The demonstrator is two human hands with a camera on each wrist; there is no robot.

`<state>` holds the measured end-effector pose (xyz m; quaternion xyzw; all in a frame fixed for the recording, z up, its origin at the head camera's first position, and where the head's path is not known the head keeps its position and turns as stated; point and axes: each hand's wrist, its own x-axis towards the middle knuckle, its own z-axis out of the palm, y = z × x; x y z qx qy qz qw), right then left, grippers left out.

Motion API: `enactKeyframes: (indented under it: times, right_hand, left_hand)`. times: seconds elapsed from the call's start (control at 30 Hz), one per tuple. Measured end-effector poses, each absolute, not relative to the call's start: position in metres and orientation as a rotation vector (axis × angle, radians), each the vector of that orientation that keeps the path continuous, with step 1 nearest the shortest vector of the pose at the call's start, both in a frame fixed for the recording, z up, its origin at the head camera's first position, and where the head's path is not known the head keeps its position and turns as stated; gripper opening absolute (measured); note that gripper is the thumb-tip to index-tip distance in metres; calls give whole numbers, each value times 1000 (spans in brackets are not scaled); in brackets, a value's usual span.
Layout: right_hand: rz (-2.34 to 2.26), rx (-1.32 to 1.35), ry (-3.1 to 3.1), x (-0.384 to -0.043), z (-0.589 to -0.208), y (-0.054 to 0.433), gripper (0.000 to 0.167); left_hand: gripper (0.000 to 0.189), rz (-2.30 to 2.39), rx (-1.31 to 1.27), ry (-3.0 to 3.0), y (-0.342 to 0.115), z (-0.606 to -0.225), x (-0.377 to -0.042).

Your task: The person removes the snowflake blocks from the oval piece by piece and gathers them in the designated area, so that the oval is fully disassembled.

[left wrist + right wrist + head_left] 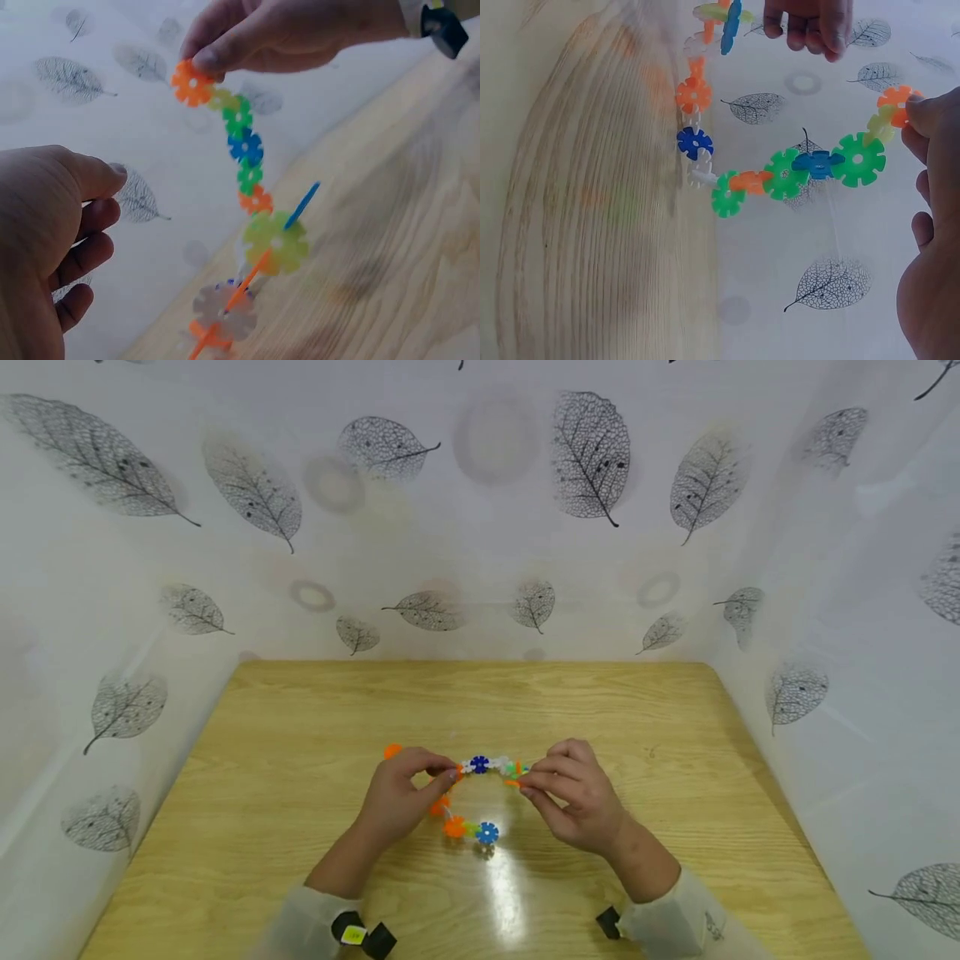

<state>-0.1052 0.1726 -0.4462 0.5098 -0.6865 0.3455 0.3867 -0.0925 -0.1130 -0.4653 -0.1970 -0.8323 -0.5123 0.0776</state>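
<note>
A chain of interlocking plastic snowflake discs in orange, yellow, green, blue and white hangs over the table. My right hand (577, 793) pinches the orange disc (193, 82) at one end between thumb and fingers. From there the chain runs past a dark blue disc (695, 142) to a light blue disc (487, 832) at its other end. My left hand (408, 789) is beside the chain, its fingers loosely bent. Both wrist views show it apart from the discs, with nothing visible between thumb and fingers.
The wooden table (300, 710) has a far edge meeting a pale curtain (480, 543) printed with leaves. The curtain also rises on both sides. An orange round piece (393, 751) shows behind the left hand; what it rests on is hidden.
</note>
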Motion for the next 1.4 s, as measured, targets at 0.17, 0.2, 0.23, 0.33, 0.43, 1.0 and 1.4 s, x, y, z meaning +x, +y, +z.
enactKeyframes:
  times: [0.17, 0.2, 0.23, 0.33, 0.43, 1.0, 1.4]
  right_hand:
    - [865, 1307, -1758, -104, -446, 171, 17]
    - [862, 1308, -1757, -104, -446, 171, 17]
    - [860, 1308, -1759, -104, -446, 171, 18]
    - [857, 1311, -1756, -104, -446, 170, 19]
    - [860, 1311, -1756, -103, -447, 169, 20]
    - [915, 1284, -1824, -102, -448, 168, 32]
    - [927, 1266, -2022, -99, -462, 171, 49]
  left_hand:
    - [8, -1524, -794, -2364, -97, -463, -89]
    - [9, -1522, -829, -2343, -94, -463, -89]
    - [11, -1518, -864, -2320, -92, -463, -89]
    - [16, -1531, -939, -2264, -85, -463, -88]
    - [18, -1541, -991, -2226, -80, -462, -87]
    - [14, -1520, -1039, -2216, -74, -457, -84]
    - [8, -1535, -1030, -2204, -75, -455, -83]
